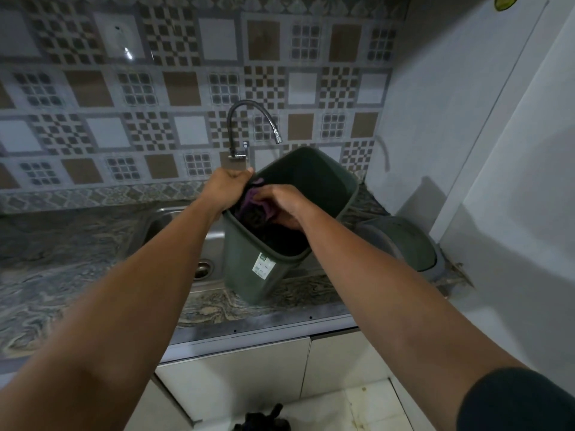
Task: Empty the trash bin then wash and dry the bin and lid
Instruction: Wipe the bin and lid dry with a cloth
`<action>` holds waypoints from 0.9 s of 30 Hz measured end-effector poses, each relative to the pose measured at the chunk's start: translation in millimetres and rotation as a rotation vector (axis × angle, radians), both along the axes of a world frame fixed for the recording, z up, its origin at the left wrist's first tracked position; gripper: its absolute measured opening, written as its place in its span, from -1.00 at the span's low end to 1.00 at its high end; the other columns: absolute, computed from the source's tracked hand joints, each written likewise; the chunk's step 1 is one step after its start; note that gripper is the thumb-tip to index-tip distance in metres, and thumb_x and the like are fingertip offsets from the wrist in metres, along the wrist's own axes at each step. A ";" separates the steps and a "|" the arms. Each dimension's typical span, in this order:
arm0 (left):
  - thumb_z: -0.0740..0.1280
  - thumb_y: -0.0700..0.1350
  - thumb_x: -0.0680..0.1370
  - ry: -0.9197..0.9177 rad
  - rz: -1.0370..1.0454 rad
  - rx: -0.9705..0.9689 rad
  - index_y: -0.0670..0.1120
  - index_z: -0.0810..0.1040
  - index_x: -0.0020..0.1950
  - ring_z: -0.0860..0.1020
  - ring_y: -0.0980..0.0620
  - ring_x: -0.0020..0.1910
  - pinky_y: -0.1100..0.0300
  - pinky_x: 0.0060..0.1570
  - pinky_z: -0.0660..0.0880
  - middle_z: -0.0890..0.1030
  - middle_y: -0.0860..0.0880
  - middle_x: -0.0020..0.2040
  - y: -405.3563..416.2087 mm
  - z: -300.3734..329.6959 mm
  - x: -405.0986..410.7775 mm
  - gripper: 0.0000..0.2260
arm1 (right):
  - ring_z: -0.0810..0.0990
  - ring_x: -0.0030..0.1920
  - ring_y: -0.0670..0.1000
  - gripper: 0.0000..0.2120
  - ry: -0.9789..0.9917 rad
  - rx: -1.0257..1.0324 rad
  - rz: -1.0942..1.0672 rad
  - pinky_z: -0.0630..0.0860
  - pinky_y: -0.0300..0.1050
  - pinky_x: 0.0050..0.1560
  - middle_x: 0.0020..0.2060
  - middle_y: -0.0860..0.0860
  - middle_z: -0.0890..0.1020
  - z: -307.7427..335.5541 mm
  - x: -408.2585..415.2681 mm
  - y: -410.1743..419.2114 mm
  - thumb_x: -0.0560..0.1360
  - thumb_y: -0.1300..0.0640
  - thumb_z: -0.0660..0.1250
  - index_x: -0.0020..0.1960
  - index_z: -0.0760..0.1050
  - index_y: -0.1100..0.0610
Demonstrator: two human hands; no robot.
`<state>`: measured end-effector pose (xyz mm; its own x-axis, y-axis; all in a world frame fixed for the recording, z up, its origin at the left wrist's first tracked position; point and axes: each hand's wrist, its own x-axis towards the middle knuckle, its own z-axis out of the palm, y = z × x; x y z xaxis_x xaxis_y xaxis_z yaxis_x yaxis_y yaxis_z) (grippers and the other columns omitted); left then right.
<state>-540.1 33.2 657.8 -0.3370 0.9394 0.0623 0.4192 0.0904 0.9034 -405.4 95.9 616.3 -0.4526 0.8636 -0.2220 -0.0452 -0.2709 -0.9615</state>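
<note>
Two hands work a dark green bin (249, 269) tilted above the bench (77, 259) edge: left hand (228, 185) grips its rim, right hand (284, 203) clutches a purple cloth (259, 203) inside.

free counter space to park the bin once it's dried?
Bare marbled counter left of the sink, bordered by the tiled wall. A narrow front strip runs between sink and counter edge. The right is crowded: the lid fills the corner by the white wall, beside the bin.
</note>
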 end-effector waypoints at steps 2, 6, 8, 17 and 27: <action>0.33 0.11 0.64 -0.057 0.005 0.019 -0.12 0.73 -0.08 0.68 -0.08 -0.16 0.04 0.02 0.63 0.72 -0.13 -0.20 1.2 -0.1 -1.1 -0.66 | 0.70 -0.06 0.21 -0.86 -0.021 0.060 0.080 0.65 0.09 0.03 -0.09 0.24 0.71 -1.0 -4.6 -12.3 0.50 0.35 0.41 0.03 0.68 0.24; 0.46 -0.10 0.57 -0.106 -0.071 0.054 -0.11 0.71 0.13 0.67 0.14 -0.25 0.32 -0.22 0.61 0.72 -0.04 -0.12 -5.4 0.5 2.3 -0.83 | 0.63 0.03 0.23 -0.82 -0.033 0.122 0.161 0.55 0.16 0.28 -0.04 0.29 0.64 -1.8 -5.0 -30.9 0.51 0.41 0.33 0.07 0.62 0.31; 0.46 -0.24 0.55 -0.112 -0.122 0.055 -0.11 0.69 0.19 0.67 0.22 -0.30 0.40 -0.28 0.57 0.72 -0.04 -0.08 -5.7 1.9 4.9 -0.79 | 0.63 0.02 0.20 -0.82 -0.057 0.143 0.165 0.53 0.16 0.32 -0.09 0.25 0.64 0.1 -3.6 -38.5 0.50 0.42 0.30 0.01 0.62 0.28; 0.37 -0.27 0.59 0.249 -0.159 0.034 -0.05 0.67 0.25 0.64 0.02 0.05 0.16 0.04 0.61 0.68 -0.04 0.09 2.1 8.7 -4.1 -0.72 | 0.60 -0.29 0.01 -0.84 -0.724 0.347 0.431 0.55 -0.11 -0.13 -0.30 0.06 0.63 10.9 27.4 -66.5 0.53 0.25 0.36 -0.23 0.57 0.15; 0.33 -0.24 0.61 0.472 -0.122 0.036 -0.01 0.62 0.31 0.60 0.00 0.03 0.04 0.10 0.61 0.61 -0.03 0.03 -6.5 6.8 -5.5 -0.70 | 0.54 -0.19 0.01 -0.82 -1.529 0.785 0.457 0.44 -0.07 -0.09 -0.20 -0.01 0.56 40.7 63.3 -64.5 0.61 -0.04 0.34 0.02 0.57 0.07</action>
<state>-545.5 26.7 664.5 -0.1518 0.9647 0.2150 0.7896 -0.0125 0.6134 -342.1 31.5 657.1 -0.4692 0.8403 -0.2716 0.8680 0.4954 0.0332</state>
